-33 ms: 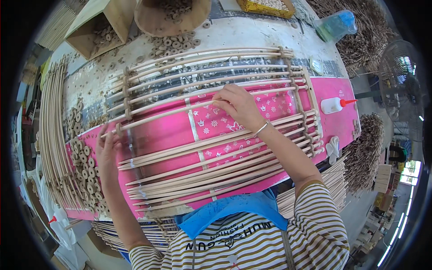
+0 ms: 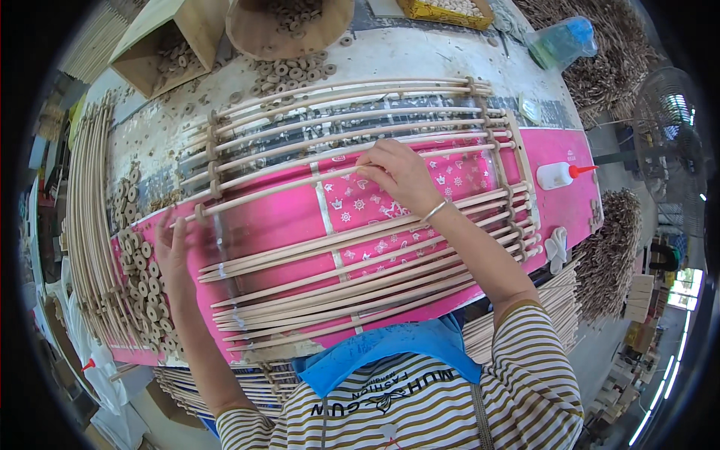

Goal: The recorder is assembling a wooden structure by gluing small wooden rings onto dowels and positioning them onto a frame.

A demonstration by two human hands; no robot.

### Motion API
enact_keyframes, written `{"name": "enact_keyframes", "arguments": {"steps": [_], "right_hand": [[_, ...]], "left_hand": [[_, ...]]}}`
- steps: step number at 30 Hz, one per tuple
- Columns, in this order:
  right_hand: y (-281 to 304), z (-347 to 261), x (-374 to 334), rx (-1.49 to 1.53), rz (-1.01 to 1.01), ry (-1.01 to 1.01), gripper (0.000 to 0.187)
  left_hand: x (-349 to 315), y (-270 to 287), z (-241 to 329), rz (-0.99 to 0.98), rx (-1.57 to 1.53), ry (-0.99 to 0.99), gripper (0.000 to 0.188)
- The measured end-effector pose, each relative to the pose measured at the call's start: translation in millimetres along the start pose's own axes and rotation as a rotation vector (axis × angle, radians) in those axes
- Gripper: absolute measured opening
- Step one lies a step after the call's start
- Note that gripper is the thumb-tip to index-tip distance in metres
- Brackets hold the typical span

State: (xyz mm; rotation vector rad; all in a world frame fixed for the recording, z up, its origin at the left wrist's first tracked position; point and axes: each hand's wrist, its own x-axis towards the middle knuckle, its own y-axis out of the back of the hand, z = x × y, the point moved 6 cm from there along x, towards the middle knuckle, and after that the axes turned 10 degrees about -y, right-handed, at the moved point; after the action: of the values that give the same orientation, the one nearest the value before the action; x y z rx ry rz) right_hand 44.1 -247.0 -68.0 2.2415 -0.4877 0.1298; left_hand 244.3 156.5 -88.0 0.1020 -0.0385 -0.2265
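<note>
My right hand [image 2: 394,172] pinches a thin wooden rod [image 2: 281,189] near its middle. My left hand [image 2: 174,244], partly blurred, is at the rod's left end with its fingers apart. A wooden ring [image 2: 200,213] sits on that rod just inside the end. Beyond it, several rods carry a row of rings [image 2: 213,150] near their left ends. On the right, the rods meet a flat wooden strip [image 2: 520,157] and more rings. Nearer me lie several rods [image 2: 322,292] whose left ends bear no rings.
Loose rings [image 2: 142,277] lie in a pile left of the pink sheet [image 2: 285,225], beside a bundle of long rods [image 2: 86,217]. A white glue bottle with a red tip [image 2: 553,175] lies at right. Wooden containers of rings [image 2: 289,37] stand at the back.
My left hand has drawn slightly left and its fingers sit a little farther out from the rod's end. My right hand keeps its pinch on the rod.
</note>
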Motion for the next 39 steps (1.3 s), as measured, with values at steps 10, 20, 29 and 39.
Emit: {"name": "enact_keyframes", "arguments": {"steps": [10,20,29,39], "right_hand": [[1,0,-2,0.002,-0.102,-0.126,0.017],[-8,5,3,0.099,-0.134,-0.204,0.018],[-5,-4,9,-0.161,-0.052,0.008,0.016],[4,-16,6,-0.229,0.062,0.067,0.014]], "left_hand": [[-8,-48,58,-0.302,0.891,-0.731,0.053],[-5,-48,41,-0.318,0.807,-0.667,0.04],[-4,-62,35,-0.305,0.808,-0.692,0.039],[-4,-67,33,-0.304,0.786,-0.653,0.042]]}}
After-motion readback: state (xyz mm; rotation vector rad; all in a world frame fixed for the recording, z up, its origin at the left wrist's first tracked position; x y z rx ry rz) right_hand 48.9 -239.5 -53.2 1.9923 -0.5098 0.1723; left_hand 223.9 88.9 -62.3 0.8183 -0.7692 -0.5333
